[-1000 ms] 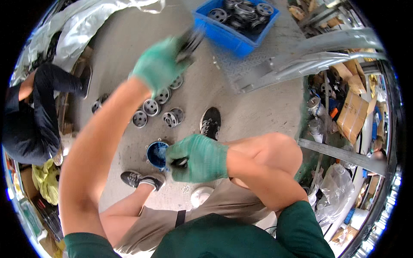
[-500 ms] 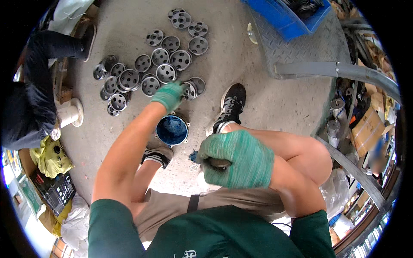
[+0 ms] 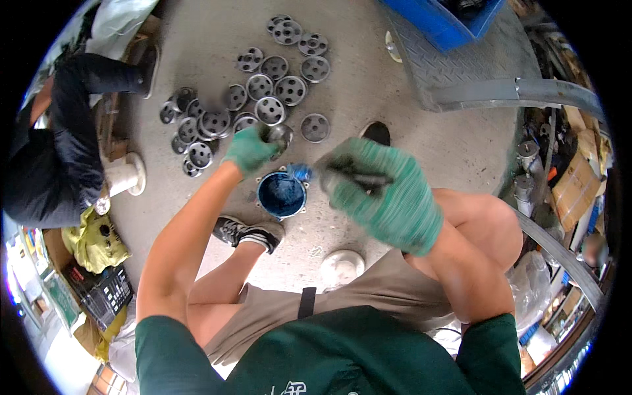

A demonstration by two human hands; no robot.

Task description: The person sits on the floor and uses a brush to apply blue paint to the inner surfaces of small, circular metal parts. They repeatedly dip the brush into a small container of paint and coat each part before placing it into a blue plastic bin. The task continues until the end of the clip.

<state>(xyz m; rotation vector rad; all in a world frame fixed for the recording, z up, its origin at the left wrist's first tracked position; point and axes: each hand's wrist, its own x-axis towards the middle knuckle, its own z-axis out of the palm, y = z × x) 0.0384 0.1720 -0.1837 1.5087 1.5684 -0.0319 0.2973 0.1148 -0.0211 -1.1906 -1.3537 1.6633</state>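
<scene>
My left hand (image 3: 250,151), in a green knit glove, grips the edge of a grey metal disc (image 3: 282,137) with holes, held tilted beside the other discs. My right hand (image 3: 398,194), gloved alike and blurred, is closed around the dark handle of a brush. The brush's blue bristles (image 3: 300,172) are at the upper right rim of a round pot (image 3: 262,204). Dark blue stuff coats the pot's inside. Several more holed discs (image 3: 270,110) lie on the floor beyond my left hand, some stacked. One disc (image 3: 315,128) lies apart to the right.
A blue bin (image 3: 438,29) stands on a grey tread-plate platform (image 3: 428,72) at the far right, beside a curved metal rail (image 3: 526,92). Another person's dark-clothed leg (image 3: 72,131) is at the left, near a white spool (image 3: 125,176). A round white seat (image 3: 342,266) is below me.
My left hand has drawn a disc off the others and tilted it. My right hand has moved forward, bringing the brush from near my lap to the pot's rim. The view has shifted slightly.
</scene>
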